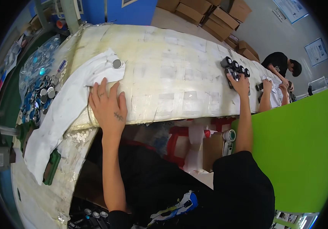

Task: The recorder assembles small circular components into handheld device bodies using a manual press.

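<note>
My left hand (108, 105) lies with its fingers spread on the covered table, at the edge of a long white cloth (72, 91). A small round silver-faced piece (117, 63) rests on the cloth's far end, beyond my fingertips. Stretched out to the right, my right hand (241, 84) closes its fingers on a black cylindrical part (230, 72) in a small cluster. Several more black parts with round ends (235, 65) stand just beyond it. My fingers partly hide the part in my grip.
Loose blue and silver discs (43, 95) and clear plastic bags (39, 57) lie at the left. A green fixture (52, 168) sits under the cloth's near end. At the right, a bright green panel (293, 152) rises near co-workers' hands (266, 89). Cardboard boxes (219, 23) stand behind.
</note>
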Tool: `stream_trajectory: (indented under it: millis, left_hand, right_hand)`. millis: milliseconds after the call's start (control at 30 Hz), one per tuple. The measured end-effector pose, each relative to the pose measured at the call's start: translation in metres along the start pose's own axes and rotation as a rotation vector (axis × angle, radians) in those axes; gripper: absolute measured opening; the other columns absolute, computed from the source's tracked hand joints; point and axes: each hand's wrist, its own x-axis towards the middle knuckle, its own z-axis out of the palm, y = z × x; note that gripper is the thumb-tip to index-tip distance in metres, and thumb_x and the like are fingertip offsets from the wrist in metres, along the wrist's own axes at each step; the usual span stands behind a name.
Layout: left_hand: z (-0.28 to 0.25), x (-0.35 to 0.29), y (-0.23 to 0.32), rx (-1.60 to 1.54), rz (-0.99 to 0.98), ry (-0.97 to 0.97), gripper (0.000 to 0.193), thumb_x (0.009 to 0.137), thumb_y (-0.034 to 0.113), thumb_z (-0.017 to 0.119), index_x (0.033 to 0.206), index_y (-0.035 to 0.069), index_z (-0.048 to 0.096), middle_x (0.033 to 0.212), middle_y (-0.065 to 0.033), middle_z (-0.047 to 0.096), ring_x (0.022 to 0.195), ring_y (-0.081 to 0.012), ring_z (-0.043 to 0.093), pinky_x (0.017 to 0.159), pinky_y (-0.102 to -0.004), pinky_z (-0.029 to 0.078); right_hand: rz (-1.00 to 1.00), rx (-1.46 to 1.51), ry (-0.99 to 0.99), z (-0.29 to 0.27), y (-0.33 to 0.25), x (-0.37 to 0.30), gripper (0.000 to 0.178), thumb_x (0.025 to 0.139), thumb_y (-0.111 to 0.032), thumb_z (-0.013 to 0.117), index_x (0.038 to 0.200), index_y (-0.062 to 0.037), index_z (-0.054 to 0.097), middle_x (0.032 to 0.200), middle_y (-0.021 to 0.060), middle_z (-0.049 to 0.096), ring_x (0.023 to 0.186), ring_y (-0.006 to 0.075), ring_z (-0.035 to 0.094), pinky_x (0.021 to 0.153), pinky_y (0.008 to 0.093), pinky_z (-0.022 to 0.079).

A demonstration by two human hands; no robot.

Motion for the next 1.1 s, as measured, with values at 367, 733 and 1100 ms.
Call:
stream_trajectory:
  millis: [367, 733, 1100]
  left_hand:
    - [-0.002, -0.002, 0.001, -0.006, -0.03, -0.014, 0.03, 0.091, 0.021, 0.062, 0.117, 0.007, 0.066, 0.139, -0.0141, 0.051, 0.133, -0.0383, 0.04, 0.113, -0.0521, 0.028]
    - [-0.004, -0.001, -0.001, -0.019, -0.025, -0.016, 0.03, 0.09, 0.023, 0.063, 0.116, 0.007, 0.067, 0.139, -0.0147, 0.051, 0.132, -0.0391, 0.04, 0.112, -0.0535, 0.028]
    - [0.002, -0.002, -0.002, -0.058, -0.01, 0.056, 0.03, 0.087, 0.02, 0.064, 0.113, 0.007, 0.067, 0.133, -0.0187, 0.053, 0.129, -0.0416, 0.042, 0.109, -0.0547, 0.03]
  right_hand:
    - [0.459, 0.196, -0.119, 0.04, 0.073, 0.041, 0.105, 0.072, -0.089, 0.048, 0.147, -0.0164, 0.042, 0.136, 0.0245, 0.052, 0.129, 0.0423, 0.048, 0.107, 0.0609, 0.029]
    - [0.381, 0.14, -0.076, 0.036, -0.082, -0.001, 0.097, 0.08, -0.086, 0.04, 0.15, -0.0192, 0.036, 0.136, 0.0262, 0.05, 0.125, 0.0442, 0.048, 0.102, 0.058, 0.032]
    - [-0.044, 0.368, -0.141, 0.007, -0.243, -0.06, 0.089, 0.088, -0.075, 0.041, 0.149, -0.0116, 0.038, 0.137, 0.0298, 0.045, 0.129, 0.0475, 0.041, 0.106, 0.06, 0.026]
